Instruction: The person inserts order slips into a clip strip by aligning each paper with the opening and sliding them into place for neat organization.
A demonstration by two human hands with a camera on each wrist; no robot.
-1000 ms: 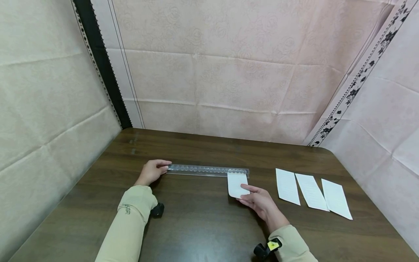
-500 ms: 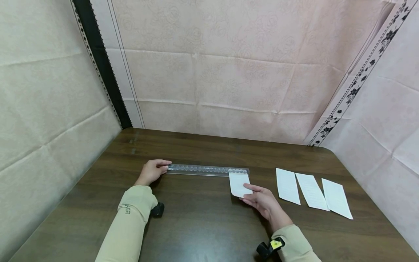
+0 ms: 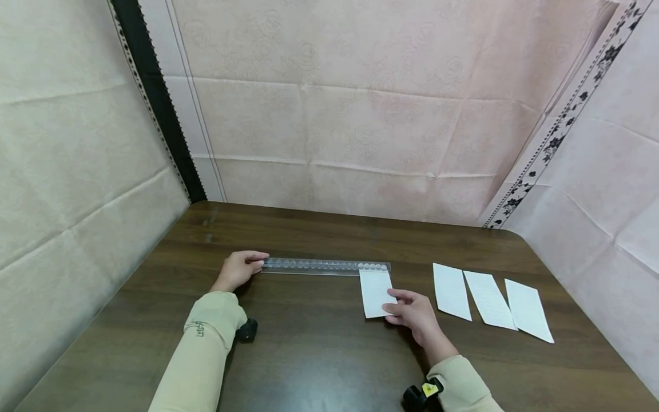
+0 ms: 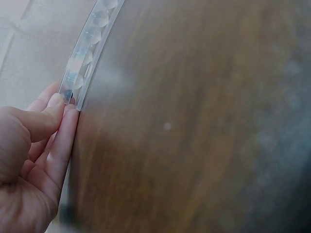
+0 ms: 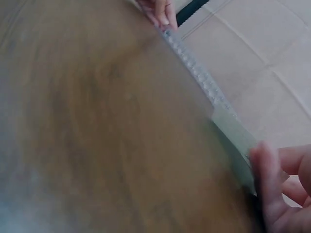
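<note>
In the head view my left hand (image 3: pixel 240 270) pinches the left end of a clear, ruler-like plastic strip (image 3: pixel 309 265) with a row of round shapes along it. The left wrist view shows thumb and fingertips on the end of this strip (image 4: pixel 90 41). At its right end, a white paper slip (image 3: pixel 374 292) has its far edge against the strip, whose round shapes show over the paper there. My right hand (image 3: pixel 416 317) pinches the slip near its lower right corner. In the right wrist view, the slip (image 5: pixel 235 128) runs from the fingers to the strip.
Right of my right hand, three white paper slips lie on the brown wooden table (image 3: pixel 288 355): a left one (image 3: pixel 452 290), a middle one (image 3: pixel 490 300) and a right one (image 3: pixel 529 311). Pale cloth (image 3: pixel 329 131) hangs behind and at both sides.
The right hand has shifted slightly right, drawing the paper slip's near end with it. That end looked curled before and now appears flatter and longer. The left hand holds still on the strip.
</note>
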